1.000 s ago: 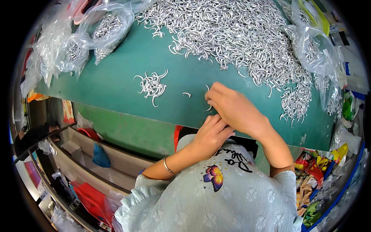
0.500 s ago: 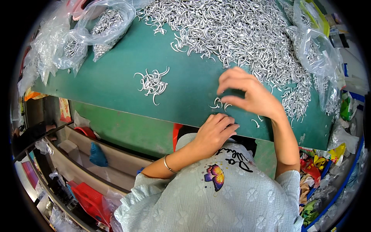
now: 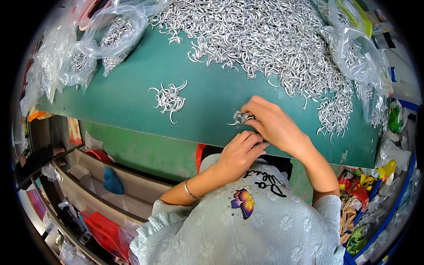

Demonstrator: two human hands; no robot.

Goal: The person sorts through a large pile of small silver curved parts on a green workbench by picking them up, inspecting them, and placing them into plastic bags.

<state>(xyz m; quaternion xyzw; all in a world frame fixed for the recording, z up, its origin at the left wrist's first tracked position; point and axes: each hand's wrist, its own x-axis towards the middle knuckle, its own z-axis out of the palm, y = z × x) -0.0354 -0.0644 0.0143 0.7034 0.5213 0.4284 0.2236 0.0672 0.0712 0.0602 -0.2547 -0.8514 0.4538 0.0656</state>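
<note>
Between the thumb and fingers of my right hand (image 3: pixel 274 126) is a small bunch of curved silver metal pieces (image 3: pixel 240 117), just above the green tabletop (image 3: pixel 207 95). My left hand (image 3: pixel 240 152) rests at the table's front edge, close below the right one. Its fingers are curled together, and whatever they may hold is hidden. A small separate pile of the same curved pieces (image 3: pixel 169 100) lies on the table to the left. The large heap of silver pieces (image 3: pixel 260 39) spreads over the far side and trails down to the right.
Clear plastic bags (image 3: pixel 115 42) with silver pieces stand at the far left, and another bag (image 3: pixel 360 57) stands at the right. Below the table on the left are a beige drawer-like box (image 3: pixel 132 183) and a red basket (image 3: pixel 104 229). Crumpled wrappers (image 3: pixel 353 190) fill the lower right.
My right hand has moved left and down, closing on several loose pieces near the table edge. My left hand has stayed in nearly the same place, fingers curled.
</note>
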